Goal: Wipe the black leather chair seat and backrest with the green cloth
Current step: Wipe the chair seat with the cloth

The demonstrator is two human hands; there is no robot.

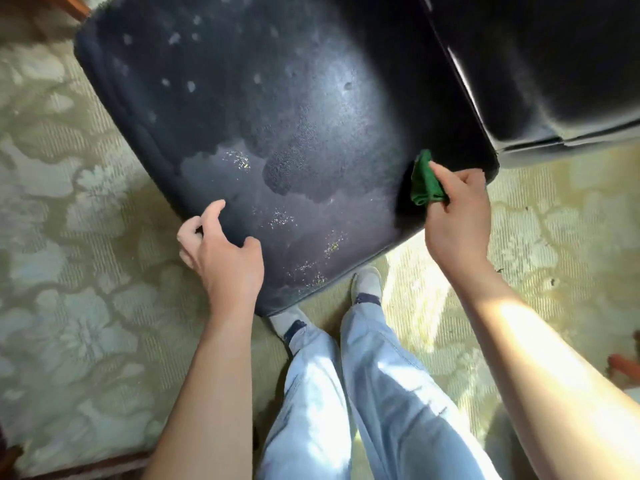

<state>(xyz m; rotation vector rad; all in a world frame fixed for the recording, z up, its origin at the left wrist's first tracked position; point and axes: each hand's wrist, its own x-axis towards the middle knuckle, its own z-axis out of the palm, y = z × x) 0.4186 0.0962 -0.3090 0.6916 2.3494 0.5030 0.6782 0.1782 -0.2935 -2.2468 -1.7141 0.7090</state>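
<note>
The black leather seat (pixel 270 126) fills the upper middle of the head view, dusty, with pale specks and a darker patch near its centre. Its black backrest (pixel 547 64) rises at the upper right. My right hand (pixel 457 216) is closed around the bunched green cloth (pixel 424 180) and presses it on the seat's right front corner. My left hand (pixel 221 251) rests at the seat's near-left edge, fingers curled and apart, with nothing in it.
A pale green floral carpet (pixel 79 237) surrounds the chair. My legs in light blue jeans (pixel 346 393) and grey socks stand right at the seat's front corner. A wooden piece (pixel 74 5) shows at the top left.
</note>
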